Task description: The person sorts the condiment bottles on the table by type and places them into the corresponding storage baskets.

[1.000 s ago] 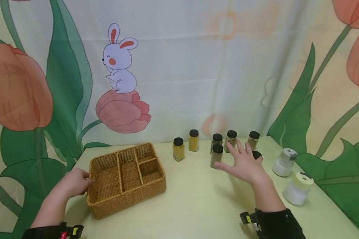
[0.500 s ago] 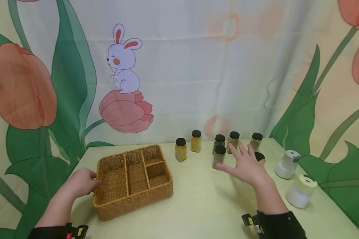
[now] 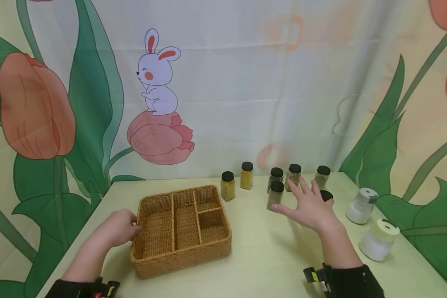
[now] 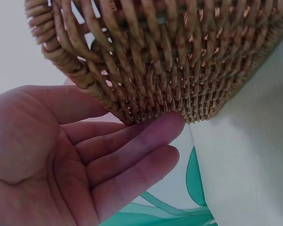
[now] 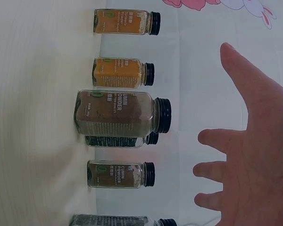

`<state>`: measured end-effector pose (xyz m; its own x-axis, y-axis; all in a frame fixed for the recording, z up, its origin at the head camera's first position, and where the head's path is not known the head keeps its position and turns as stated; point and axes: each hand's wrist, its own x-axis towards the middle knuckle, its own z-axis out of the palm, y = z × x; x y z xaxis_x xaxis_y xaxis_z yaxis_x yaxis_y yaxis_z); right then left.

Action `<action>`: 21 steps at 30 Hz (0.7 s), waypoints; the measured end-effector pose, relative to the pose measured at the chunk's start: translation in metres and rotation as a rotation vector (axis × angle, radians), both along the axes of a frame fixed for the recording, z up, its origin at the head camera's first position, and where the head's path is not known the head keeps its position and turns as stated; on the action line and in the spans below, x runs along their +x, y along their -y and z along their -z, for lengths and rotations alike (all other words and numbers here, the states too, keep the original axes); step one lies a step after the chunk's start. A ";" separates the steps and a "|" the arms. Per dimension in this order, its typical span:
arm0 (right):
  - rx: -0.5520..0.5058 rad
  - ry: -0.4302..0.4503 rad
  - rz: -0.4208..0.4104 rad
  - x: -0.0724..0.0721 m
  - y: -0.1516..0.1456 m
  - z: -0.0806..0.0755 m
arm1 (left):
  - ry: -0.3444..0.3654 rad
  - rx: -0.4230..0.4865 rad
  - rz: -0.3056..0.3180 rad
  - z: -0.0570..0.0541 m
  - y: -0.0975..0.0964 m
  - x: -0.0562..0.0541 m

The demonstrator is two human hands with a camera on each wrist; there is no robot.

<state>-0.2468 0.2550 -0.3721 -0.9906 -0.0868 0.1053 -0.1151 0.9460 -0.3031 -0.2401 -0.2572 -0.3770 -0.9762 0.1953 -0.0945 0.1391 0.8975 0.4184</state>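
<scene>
My left hand pinches the left rim of a woven wicker basket with divided compartments. In the left wrist view its thumb goes over the rim and its fingers lie along the outside of the wicker wall. My right hand hovers with spread fingers by several black-capped spice jars and holds nothing. Nearest its thumb is a cumin powder jar, labelled in the right wrist view. Another cumin jar stands behind. One black-capped jar is mostly hidden by the right hand.
Two yellow turmeric jars stand upright just right of the basket. On the right side of the table are two jars of white contents, one with a white lid and one with a cream lid. A printed curtain hangs behind.
The basket has slid to the right along with my left hand, coming closer to the turmeric jars. My right hand stays spread over the jars; the head view has shifted slightly.
</scene>
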 end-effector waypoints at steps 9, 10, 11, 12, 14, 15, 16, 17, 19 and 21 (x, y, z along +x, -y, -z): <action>0.000 0.008 -0.005 0.000 0.000 0.000 | -0.004 0.018 0.017 0.002 -0.018 0.005; 0.001 0.009 -0.005 0.000 0.000 0.000 | -0.010 0.021 0.023 0.002 -0.020 0.006; 0.005 0.012 -0.005 -0.001 0.000 0.000 | -0.023 0.019 0.033 0.003 -0.022 0.007; 0.008 0.015 -0.004 -0.001 -0.001 0.001 | -0.033 0.017 0.042 0.004 -0.024 0.007; 0.013 0.016 -0.002 -0.001 -0.001 0.001 | -0.051 0.009 0.059 0.005 -0.028 0.008; 0.014 0.015 -0.002 -0.001 -0.001 0.001 | -0.057 0.006 0.065 0.005 -0.031 0.008; 0.016 0.014 -0.002 -0.001 -0.002 0.002 | -0.060 0.000 0.069 0.005 -0.033 0.008; 0.015 0.014 -0.002 -0.001 -0.002 0.002 | -0.060 -0.004 0.072 0.005 -0.036 0.008; 0.012 0.012 -0.004 -0.001 -0.003 0.002 | -0.055 -0.002 0.076 0.004 -0.042 0.008; 0.010 0.012 -0.005 0.000 -0.004 0.002 | -0.055 0.005 0.078 0.004 -0.047 0.009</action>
<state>-0.2469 0.2591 -0.3744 -0.9913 -0.0929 0.0930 -0.1166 0.9483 -0.2952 -0.2311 -0.2105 -0.3811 -0.9616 0.2715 -0.0398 0.2316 0.8809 0.4127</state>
